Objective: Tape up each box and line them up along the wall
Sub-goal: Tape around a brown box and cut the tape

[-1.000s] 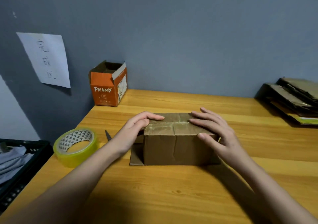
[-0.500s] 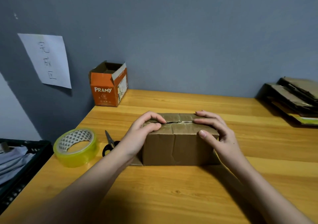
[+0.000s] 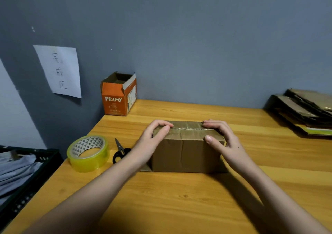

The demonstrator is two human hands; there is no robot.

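Left hand (image 3: 152, 140) grip: fingers curled over the top left end of the brown box (image 3: 186, 151), thumb down the near face. Right hand (image 3: 222, 140) grip mirrors it on the right end, fingers on the top flaps, thumb on the near top edge. Both grips clamp the box ends and press the flaps shut; nothing else held.

Box sits mid-counter (image 3: 197, 206), long side facing us, well apart from the wall (image 3: 197, 45). Centre seam on top is visible between the hands, with some shiny old tape on it; we can't tell whether it's sealed. A loose flap sticks out at the bottom left corner.

Handling, our read: thin creased cardboard, probably light, soft walls that dent under a squeeze. Flaps likely spring up if released. We'd hold it by the ends or corners, where it's stiffest, not mid-panel.

Tape roll (image 3: 88, 153) sits left of the box, near the counter edge, scissors (image 3: 120, 150) between roll and left hand. Orange box (image 3: 117, 97) stands open-topped against the wall at the back left. Stack of flattened cartons (image 3: 305, 111) at far right.
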